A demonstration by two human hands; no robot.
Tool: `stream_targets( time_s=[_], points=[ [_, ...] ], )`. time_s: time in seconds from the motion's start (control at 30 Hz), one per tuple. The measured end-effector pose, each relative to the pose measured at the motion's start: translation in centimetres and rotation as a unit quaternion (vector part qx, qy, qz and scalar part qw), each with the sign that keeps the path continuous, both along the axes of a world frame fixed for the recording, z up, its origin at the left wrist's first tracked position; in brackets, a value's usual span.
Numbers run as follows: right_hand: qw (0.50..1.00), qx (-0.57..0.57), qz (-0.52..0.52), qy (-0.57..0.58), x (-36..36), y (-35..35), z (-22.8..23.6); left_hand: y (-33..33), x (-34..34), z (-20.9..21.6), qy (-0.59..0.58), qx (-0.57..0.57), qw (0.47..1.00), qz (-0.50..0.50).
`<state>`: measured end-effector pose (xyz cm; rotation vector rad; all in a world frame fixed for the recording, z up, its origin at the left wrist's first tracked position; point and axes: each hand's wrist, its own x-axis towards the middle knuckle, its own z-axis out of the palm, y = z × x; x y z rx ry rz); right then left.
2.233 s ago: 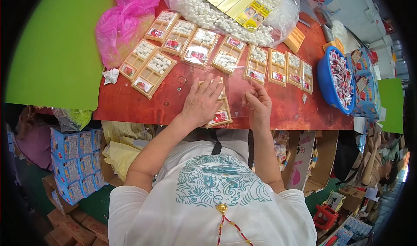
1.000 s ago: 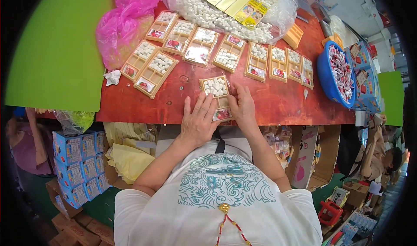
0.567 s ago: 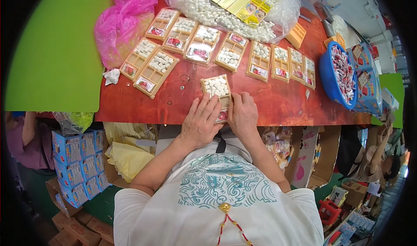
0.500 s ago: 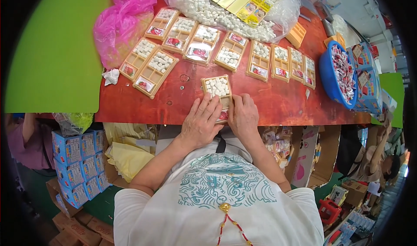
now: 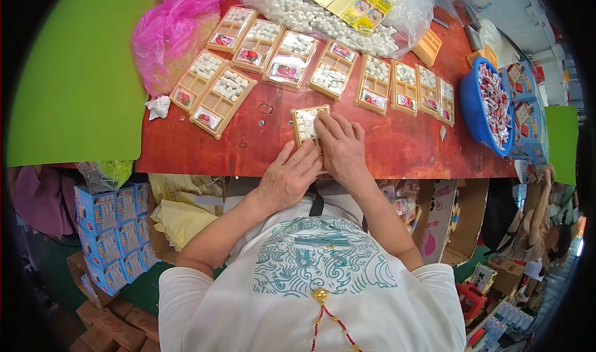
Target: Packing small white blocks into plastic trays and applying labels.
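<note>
A small tan compartment tray [image 5: 294, 128] lies near the table's front edge, with white cubes [image 5: 306, 122] in its upper section. My left hand [image 5: 289, 175] rests across the tray's lower part, fingers stretched out and covering it. On the tray's right side, my right hand [image 5: 345, 150] is open, its fingers laid over the edge of the cubes. Beyond my hands stands a row of similar trays, among them a middle tray [image 5: 316, 86] with cubes and a red-printed packet [image 5: 342, 51].
A clear bag of white cubes [image 5: 298, 13] lies at the back under yellow printed sheets [image 5: 347, 4]. To the right is a blue basin [image 5: 470, 103] of small packets. A pink plastic bag [image 5: 158, 45] and crumpled tissue [image 5: 158, 107] sit at left on the red table [image 5: 205, 153].
My right hand has moved up and left from the tray's right edge onto the cubes. The left hand has slid slightly down. The red-printed packet in this tray is now hidden.
</note>
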<state>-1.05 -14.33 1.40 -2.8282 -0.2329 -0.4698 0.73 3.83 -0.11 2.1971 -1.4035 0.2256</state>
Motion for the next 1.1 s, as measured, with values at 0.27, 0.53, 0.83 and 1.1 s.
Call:
stream_targets(
  time_s=[0.27,0.53,0.83,1.1],
  points=[
    [1.000,0.013,0.000,-0.002,1.7,-0.5,-1.5,-0.1,0.3,0.2,0.013,-0.042,0.999,-0.004],
    [0.999,0.041,0.014,-0.006,2.3,-1.0,-1.8,-1.2,2.5,0.0,0.082,-0.073,0.993,0.032],
    [0.989,0.030,-0.139,-0.043,-0.5,0.8,-2.3,0.0,0.5,0.5,0.035,0.069,0.991,0.107],
    [0.967,0.218,-0.131,-0.014,-2.4,3.2,-1.3,1.1,-2.1,-0.4,0.063,0.035,0.992,0.106]
  ],
)
